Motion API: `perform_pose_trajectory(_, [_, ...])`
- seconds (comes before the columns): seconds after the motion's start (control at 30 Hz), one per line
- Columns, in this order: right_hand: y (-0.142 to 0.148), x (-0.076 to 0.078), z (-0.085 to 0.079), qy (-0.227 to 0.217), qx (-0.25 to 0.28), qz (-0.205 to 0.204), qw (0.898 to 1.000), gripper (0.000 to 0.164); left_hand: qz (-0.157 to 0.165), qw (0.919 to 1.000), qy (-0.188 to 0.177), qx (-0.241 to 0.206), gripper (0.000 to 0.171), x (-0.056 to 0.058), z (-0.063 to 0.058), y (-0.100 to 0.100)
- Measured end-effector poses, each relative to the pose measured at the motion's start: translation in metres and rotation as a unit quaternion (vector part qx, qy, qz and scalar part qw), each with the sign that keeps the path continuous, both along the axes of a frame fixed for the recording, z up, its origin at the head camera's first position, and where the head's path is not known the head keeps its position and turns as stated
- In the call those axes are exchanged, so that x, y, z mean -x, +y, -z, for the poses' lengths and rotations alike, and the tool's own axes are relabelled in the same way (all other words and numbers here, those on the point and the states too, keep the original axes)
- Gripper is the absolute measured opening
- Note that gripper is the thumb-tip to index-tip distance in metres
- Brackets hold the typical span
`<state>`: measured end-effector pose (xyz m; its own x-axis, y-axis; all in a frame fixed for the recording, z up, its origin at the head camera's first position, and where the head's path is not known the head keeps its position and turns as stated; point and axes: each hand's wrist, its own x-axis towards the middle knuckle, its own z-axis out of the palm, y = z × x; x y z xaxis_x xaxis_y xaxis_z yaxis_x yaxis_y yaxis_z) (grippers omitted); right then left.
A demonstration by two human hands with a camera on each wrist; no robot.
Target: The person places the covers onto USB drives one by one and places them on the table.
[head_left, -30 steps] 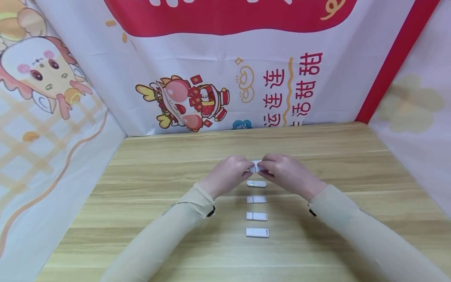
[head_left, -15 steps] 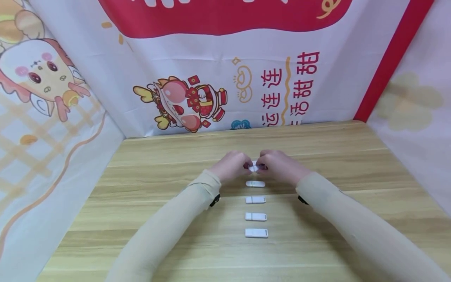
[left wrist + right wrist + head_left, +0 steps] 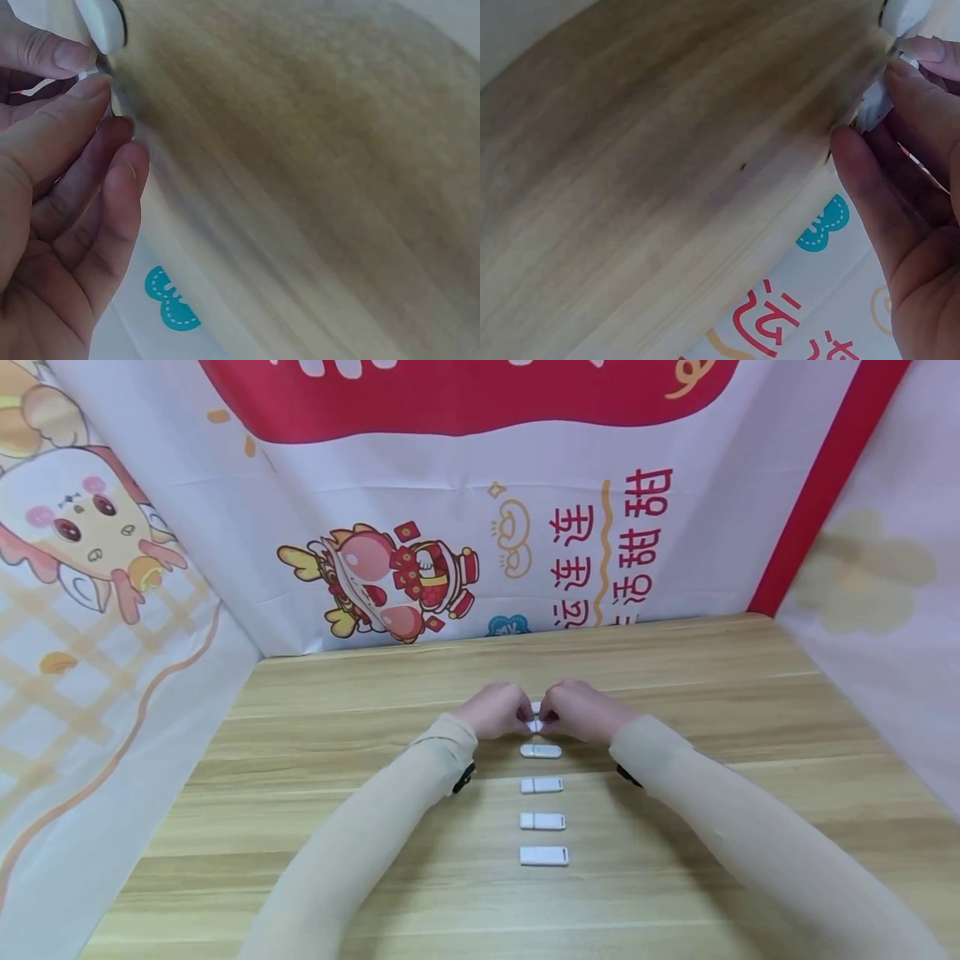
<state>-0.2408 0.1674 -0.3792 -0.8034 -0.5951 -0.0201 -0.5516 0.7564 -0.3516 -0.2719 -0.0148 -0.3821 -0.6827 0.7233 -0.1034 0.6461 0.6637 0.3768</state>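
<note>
Both hands meet near the far end of a column of white USB flash drives on the wooden table. In the head view, my left hand (image 3: 497,711) and my right hand (image 3: 583,712) pinch opposite ends of one white USB flash drive (image 3: 534,726) with thumb and fingertips. Fingers cover most of it. Just behind it lies another white flash drive (image 3: 536,707), partly hidden by the hands. On the near side is a round-ended flash drive (image 3: 541,751), whose white end (image 3: 105,24) also shows in the left wrist view.
Nearer the person lie three more white flash drives: one (image 3: 541,785), then a second (image 3: 542,821), then a third (image 3: 543,856) closest. A printed white and red cloth (image 3: 420,468) hangs along the table's back edge, with printed side panels left and right.
Both hands have brought the pinched flash drive slightly toward the person, close to the round-ended one. The flash drive behind shows more plainly now. The head view has shifted a little.
</note>
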Motion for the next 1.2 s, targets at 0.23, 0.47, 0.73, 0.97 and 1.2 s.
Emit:
perform_pose_trajectory(0.23, [-0.008, 0.003, 0.001, 0.003, -0.026, 0.026, 0.999, 0.004, -0.004, 0.9999, -0.009, -0.007, 0.006, 0.006, 0.003, -0.001])
perform_pose_trajectory(0.47, [-0.015, 0.004, 0.0, 0.016, -0.023, 0.044, 0.999, 0.009, -0.025, 0.9994, 0.022, 0.008, 0.007, 0.006, 0.001, 0.003])
perform_pose_trajectory(0.73, [-0.015, 0.001, 0.001, 0.042, -0.001, 0.043, 0.998, 0.012, -0.044, 0.9964, 0.067, 0.027, 0.013, 0.0, -0.001, 0.013])
perform_pose_trajectory(0.97, [-0.016, -0.002, 0.003, 0.018, -0.001, 0.082, 0.996, 0.008, -0.052, 0.995, 0.077, 0.036, 0.015, -0.001, -0.001, 0.015])
perform_pose_trajectory(1.2, [-0.018, -0.004, 0.001, -0.005, -0.011, 0.098, 0.995, 0.009, -0.053, 0.9956, 0.068, 0.036, 0.011, -0.006, -0.002, 0.014])
